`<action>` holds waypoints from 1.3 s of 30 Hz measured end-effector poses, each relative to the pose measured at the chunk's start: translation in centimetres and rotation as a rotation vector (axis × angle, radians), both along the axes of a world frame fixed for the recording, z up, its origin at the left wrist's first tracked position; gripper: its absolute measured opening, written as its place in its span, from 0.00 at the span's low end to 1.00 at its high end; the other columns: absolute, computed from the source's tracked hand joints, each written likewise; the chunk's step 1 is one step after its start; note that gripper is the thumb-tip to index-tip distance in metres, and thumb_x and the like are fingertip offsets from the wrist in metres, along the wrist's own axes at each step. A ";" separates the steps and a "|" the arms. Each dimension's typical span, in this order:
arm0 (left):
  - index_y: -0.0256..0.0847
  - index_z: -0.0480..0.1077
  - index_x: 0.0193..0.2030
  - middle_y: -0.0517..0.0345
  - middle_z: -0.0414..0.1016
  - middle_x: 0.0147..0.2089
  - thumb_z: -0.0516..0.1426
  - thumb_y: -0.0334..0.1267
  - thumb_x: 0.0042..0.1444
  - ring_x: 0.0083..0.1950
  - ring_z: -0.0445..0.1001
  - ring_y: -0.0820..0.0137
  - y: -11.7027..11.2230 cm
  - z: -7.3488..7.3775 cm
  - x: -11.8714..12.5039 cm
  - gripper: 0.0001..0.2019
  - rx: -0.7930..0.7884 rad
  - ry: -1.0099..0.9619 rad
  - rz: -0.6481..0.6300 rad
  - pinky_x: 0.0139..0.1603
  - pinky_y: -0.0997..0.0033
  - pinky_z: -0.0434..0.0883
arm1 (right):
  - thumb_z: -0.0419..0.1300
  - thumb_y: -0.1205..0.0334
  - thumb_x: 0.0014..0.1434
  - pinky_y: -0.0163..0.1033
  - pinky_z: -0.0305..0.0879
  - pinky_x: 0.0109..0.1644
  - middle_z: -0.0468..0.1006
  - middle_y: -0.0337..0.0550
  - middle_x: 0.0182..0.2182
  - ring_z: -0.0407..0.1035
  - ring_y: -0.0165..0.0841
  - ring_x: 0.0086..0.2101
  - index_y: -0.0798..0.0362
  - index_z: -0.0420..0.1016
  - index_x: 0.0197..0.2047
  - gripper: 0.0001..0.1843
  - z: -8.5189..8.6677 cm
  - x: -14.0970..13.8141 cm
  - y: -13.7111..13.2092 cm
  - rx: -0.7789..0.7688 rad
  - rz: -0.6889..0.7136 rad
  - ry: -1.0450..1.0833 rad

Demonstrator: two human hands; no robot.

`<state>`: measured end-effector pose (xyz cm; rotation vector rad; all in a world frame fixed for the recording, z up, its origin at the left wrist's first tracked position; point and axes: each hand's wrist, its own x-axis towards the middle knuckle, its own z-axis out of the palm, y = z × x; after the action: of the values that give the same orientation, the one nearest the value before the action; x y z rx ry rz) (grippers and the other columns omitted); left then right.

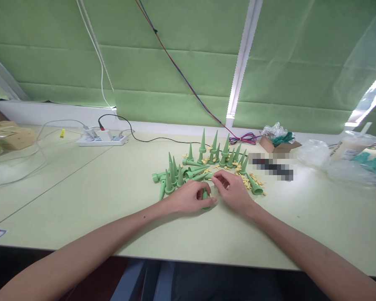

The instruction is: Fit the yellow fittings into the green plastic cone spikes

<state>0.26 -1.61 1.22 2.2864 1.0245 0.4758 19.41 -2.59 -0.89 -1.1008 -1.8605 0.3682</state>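
Note:
My left hand [191, 197] is closed around a green plastic spike [205, 195], which stands on the table with its wide end down. A small yellow part shows at its side. My right hand [233, 191] hovers just to the right, thumb and forefinger pinched together; what is between them, if anything, is too small to make out. Behind both hands, several green cone spikes [225, 146] stand upright on the table, while other green pieces [196, 170] lie on their sides. Small yellow plastic parts [247, 180] are scattered among them.
A white power strip [102, 140] with plugs sits at the back left. To the right are a blurred dark object [272, 166], a cardboard box [278, 146], plastic bags [315, 152] and a drink cup [347, 146]. A coiled red-blue cable [246, 138] lies by the wall.

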 end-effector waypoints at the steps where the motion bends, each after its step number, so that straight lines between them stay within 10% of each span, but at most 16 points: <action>1: 0.41 0.73 0.35 0.62 0.68 0.23 0.58 0.54 0.56 0.23 0.64 0.71 0.0 0.0 0.0 0.17 -0.003 -0.006 -0.002 0.23 0.72 0.56 | 0.54 0.59 0.67 0.36 0.63 0.29 0.75 0.40 0.27 0.67 0.31 0.26 0.51 0.70 0.34 0.10 0.0 0.0 0.0 -0.001 -0.002 0.000; 39: 0.40 0.66 0.58 0.57 0.75 0.39 0.56 0.44 0.62 0.28 0.71 0.72 0.3 0.0 0.0 0.19 0.227 -0.184 0.222 0.34 0.69 0.69 | 0.52 0.58 0.68 0.36 0.64 0.31 0.75 0.42 0.30 0.68 0.31 0.25 0.52 0.70 0.38 0.10 0.5 0.1 -0.2 0.012 -0.075 0.061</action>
<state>0.26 -1.36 1.18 2.2783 1.1873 0.9184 19.55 -2.82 -0.43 -1.1361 -1.7608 0.3428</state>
